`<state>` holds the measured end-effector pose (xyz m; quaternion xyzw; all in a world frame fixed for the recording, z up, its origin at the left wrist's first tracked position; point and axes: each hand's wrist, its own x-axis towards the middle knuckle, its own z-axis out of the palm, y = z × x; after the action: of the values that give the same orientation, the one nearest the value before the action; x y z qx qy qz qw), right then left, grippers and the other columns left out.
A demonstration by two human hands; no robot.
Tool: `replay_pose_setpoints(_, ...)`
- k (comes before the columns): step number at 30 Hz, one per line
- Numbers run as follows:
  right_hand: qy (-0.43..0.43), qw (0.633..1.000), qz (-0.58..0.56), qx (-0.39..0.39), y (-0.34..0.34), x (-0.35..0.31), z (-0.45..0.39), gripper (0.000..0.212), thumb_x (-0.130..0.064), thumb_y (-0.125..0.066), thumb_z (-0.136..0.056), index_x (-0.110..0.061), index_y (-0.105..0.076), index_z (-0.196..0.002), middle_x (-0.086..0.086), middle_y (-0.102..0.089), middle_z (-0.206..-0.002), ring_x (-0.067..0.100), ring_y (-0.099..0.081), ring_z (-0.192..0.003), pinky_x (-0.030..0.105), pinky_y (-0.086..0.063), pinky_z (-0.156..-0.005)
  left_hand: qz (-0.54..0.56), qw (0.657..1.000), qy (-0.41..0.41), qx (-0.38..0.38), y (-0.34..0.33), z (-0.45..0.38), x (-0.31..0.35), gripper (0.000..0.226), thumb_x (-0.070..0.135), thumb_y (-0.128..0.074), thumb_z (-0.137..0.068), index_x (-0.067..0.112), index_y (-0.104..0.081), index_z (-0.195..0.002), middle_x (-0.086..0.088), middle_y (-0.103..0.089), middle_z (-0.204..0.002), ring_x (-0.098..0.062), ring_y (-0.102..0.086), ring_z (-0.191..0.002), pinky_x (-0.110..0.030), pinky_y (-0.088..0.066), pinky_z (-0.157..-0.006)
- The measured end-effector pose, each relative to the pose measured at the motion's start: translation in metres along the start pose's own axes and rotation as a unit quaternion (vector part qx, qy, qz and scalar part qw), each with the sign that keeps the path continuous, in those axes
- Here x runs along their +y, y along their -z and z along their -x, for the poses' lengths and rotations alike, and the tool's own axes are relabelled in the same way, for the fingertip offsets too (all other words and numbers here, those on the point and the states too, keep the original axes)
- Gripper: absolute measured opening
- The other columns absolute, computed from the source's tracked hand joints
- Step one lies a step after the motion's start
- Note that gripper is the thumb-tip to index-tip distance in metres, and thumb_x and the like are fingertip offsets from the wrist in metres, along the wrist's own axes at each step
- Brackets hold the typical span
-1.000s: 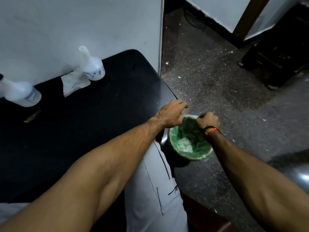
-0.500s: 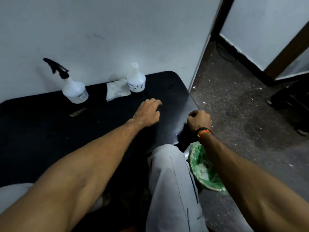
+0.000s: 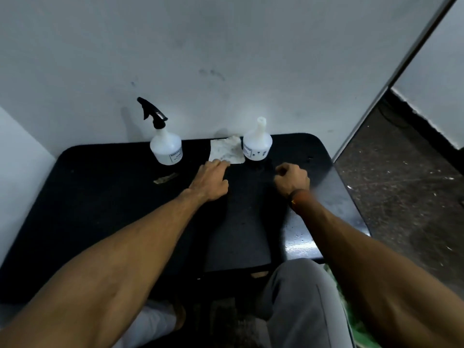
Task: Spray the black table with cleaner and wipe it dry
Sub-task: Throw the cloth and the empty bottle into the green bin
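Note:
The black table (image 3: 105,202) stands against a white wall. At its back edge stands a white spray bottle (image 3: 165,146) with a black trigger head. A crumpled white cloth (image 3: 226,150) lies to the right of it, and beyond the cloth stands a second white bottle (image 3: 257,145) with a plain nozzle. My left hand (image 3: 212,179) reaches over the table, its fingertips at the near edge of the cloth. My right hand (image 3: 292,179) hovers over the table's right side, curled into a loose fist with nothing visible in it.
A small flat scrap (image 3: 165,178) lies on the table in front of the spray bottle. A green-lined bin (image 3: 351,330) sits by my right leg at the lower right. Speckled dark floor (image 3: 406,187) stretches to the right of the table.
Both hands came up from the green-lined bin to the table. My left hand then slid forward to the cloth's edge, and my right moved from the table's corner inward.

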<state>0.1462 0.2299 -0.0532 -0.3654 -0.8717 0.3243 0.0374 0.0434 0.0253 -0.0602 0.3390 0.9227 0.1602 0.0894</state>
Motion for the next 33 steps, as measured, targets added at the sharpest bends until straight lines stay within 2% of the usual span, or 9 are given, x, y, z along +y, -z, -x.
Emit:
replay_pose_setpoints(5, 0.013, 1.000, -0.020, 0.017, -0.009, -0.028, -0.038, 0.042, -0.022, -0.065, -0.083, -0.018, -0.063, -0.125, 0.010, -0.069, -0.120, 0.033, -0.063, -0.112, 0.036, -0.050, -0.091, -0.013, 1.000, 0.018, -0.003, 0.004, -0.019, -0.011, 0.060, 0.023, -0.060, -0.087, 0.009, -0.042, -0.143, -0.016, -0.049, -0.139, -0.035, -0.048, -0.125, -0.045, -0.040, -0.105)
replay_pose_setpoints(10, 0.034, 0.998, -0.036, 0.030, -0.022, -0.052, -0.077, 0.066, -0.038, -0.071, -0.080, -0.010, -0.053, -0.137, 0.018, -0.057, -0.132, 0.038, -0.056, -0.121, 0.043, -0.049, -0.097, -0.002, 1.000, 0.009, 0.007, 0.001, -0.038, -0.019, 0.061, 0.021, -0.061, -0.087, 0.009, -0.041, -0.144, -0.015, -0.048, -0.142, -0.035, -0.047, -0.127, -0.046, -0.039, -0.106)
replay_pose_setpoints(14, 0.041, 0.996, -0.047, 0.065, -0.029, -0.064, -0.095, 0.083, -0.052, -0.071, -0.081, -0.012, -0.041, -0.146, 0.019, -0.045, -0.143, 0.038, -0.045, -0.131, 0.049, -0.042, -0.107, 0.027, 0.999, -0.026, 0.026, -0.005, -0.045, -0.016, 0.060, 0.017, -0.059, -0.088, 0.009, -0.042, -0.145, -0.014, -0.047, -0.144, -0.033, -0.045, -0.130, -0.046, -0.037, -0.108)
replay_pose_setpoints(17, 0.057, 0.993, -0.058, 0.085, -0.033, -0.070, -0.103, 0.077, -0.056, -0.071, -0.080, -0.015, -0.047, -0.142, 0.018, -0.049, -0.137, 0.038, -0.047, -0.128, 0.051, -0.043, -0.105, 0.028, 0.999, -0.032, 0.025, -0.011, -0.045, -0.014, 0.060, 0.017, -0.058, -0.089, 0.011, -0.041, -0.146, -0.011, -0.046, -0.145, -0.031, -0.043, -0.131, -0.044, -0.035, -0.110)
replay_pose_setpoints(23, 0.076, 0.991, -0.062, 0.092, -0.042, -0.073, -0.100, 0.053, -0.048, -0.068, -0.085, -0.013, -0.057, -0.122, 0.013, -0.065, -0.120, 0.037, -0.059, -0.114, 0.052, -0.051, -0.093, 0.015, 0.999, -0.037, 0.010, -0.016, -0.036, -0.012, 0.061, 0.016, -0.059, -0.089, 0.010, -0.040, -0.146, -0.012, -0.046, -0.146, -0.031, -0.044, -0.132, -0.044, -0.036, -0.111)
replay_pose_setpoints(28, 0.112, 0.989, -0.030, 0.097, -0.035, -0.053, -0.069, 0.049, -0.046, -0.066, -0.087, -0.009, -0.058, -0.118, 0.015, -0.067, -0.115, 0.038, -0.062, -0.107, 0.051, -0.053, -0.086, 0.002, 0.999, -0.034, 0.000, -0.015, -0.026, -0.003, 0.059, 0.017, -0.059, -0.087, 0.008, -0.042, -0.143, -0.014, -0.047, -0.144, -0.033, -0.045, -0.129, -0.043, -0.037, -0.108)
replay_pose_setpoints(33, 0.093, 0.988, -0.035, 0.120, -0.005, -0.009, -0.025, 0.047, -0.046, -0.066, -0.086, -0.011, -0.059, -0.116, 0.015, -0.069, -0.112, 0.038, -0.064, -0.103, 0.050, -0.055, -0.084, -0.001, 0.998, -0.053, -0.023, -0.012, -0.010, 0.033, 0.060, 0.018, -0.059, -0.088, 0.007, -0.040, -0.144, -0.015, -0.046, -0.143, -0.033, -0.043, -0.131, -0.042, -0.035, -0.112)
